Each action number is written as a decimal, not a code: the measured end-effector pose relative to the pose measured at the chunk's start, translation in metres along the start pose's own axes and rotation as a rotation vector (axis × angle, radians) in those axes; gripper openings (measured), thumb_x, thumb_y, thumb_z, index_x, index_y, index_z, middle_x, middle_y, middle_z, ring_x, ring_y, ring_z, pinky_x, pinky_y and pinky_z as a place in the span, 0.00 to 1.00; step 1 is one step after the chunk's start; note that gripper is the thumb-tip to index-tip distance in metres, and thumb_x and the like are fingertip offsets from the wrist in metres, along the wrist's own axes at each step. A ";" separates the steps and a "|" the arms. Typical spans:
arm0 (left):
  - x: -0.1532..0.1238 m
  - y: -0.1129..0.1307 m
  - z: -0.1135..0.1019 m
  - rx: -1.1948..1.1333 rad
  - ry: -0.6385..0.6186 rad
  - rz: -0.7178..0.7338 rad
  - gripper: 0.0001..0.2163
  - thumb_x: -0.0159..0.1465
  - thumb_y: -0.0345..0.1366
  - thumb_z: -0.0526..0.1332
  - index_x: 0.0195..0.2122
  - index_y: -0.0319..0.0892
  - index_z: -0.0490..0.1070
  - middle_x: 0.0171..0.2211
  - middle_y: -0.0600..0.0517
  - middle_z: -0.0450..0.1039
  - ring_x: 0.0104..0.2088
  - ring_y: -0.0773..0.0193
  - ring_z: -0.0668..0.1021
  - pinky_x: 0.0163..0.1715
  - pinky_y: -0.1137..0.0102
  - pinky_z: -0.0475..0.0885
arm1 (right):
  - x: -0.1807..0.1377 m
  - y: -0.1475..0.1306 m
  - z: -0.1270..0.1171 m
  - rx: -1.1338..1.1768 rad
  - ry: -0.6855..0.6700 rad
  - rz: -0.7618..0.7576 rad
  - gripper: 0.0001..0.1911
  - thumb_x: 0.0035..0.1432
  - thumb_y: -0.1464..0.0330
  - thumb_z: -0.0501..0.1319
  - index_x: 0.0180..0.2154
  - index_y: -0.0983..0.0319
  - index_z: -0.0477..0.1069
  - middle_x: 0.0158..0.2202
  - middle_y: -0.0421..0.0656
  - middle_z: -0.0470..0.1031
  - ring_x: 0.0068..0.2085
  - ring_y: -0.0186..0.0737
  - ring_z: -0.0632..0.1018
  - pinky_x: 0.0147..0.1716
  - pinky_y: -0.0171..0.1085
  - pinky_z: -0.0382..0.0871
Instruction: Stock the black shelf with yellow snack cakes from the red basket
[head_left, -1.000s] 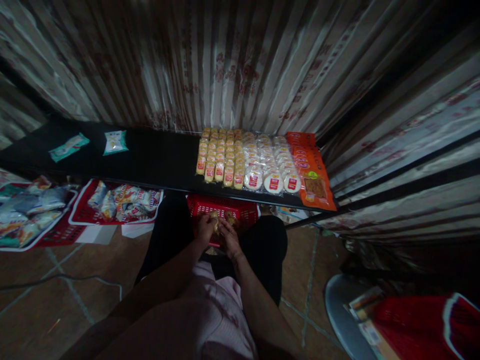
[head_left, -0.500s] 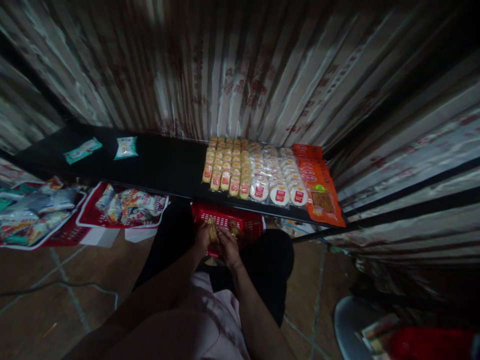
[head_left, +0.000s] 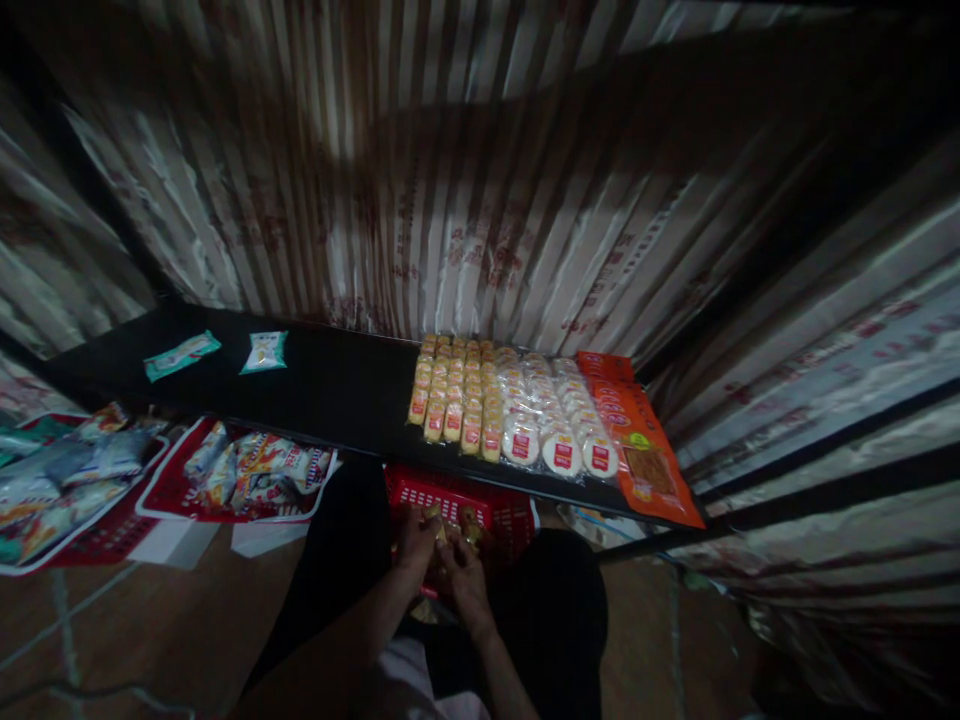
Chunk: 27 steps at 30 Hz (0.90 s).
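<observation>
Both my hands are down inside a red plastic basket (head_left: 510, 508) that rests between my knees, under the front edge of a black shelf (head_left: 337, 385). My left hand (head_left: 415, 540) is curled round small yellow wrapped snack packets (head_left: 433, 516). My right hand (head_left: 466, 578) sits beside it with bent fingers on more packets in the basket; what it grips is too dark to name. On the shelf above lie neat rows of yellow snack packets (head_left: 454, 400), rows of round white cakes (head_left: 551, 420) and orange flat packs (head_left: 637, 440).
Two green-white sachets (head_left: 182, 354) lie at the shelf's left end. Red trays heaped with mixed snack bags (head_left: 247, 470) stand on the floor to the left. A striped curtain (head_left: 480, 190) hangs behind and to the right. Brown tiled floor lies around my legs.
My view has tilted upward, so the shelf and basket sit lower in the picture. Both hands have stayed in the basket, shifting among the packets.
</observation>
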<state>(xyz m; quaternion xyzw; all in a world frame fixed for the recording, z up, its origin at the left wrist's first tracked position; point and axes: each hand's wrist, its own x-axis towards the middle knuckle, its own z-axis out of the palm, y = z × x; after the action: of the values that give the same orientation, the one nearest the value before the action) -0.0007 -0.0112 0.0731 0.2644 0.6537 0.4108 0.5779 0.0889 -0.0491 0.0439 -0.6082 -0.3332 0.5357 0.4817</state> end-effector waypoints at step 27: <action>-0.017 0.033 -0.007 0.186 0.126 0.299 0.05 0.58 0.29 0.55 0.35 0.44 0.65 0.38 0.47 0.75 0.40 0.62 0.77 0.44 0.69 0.68 | 0.003 -0.037 0.019 -0.307 0.215 -0.315 0.19 0.46 0.54 0.62 0.38 0.56 0.77 0.44 0.48 0.76 0.48 0.51 0.73 0.50 0.45 0.63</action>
<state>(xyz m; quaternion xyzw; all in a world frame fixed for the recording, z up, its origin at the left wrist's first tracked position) -0.0086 -0.0093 0.1100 0.3850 0.6771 0.4456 0.4413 0.0753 -0.0299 0.0785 -0.6683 -0.4484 0.3293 0.4939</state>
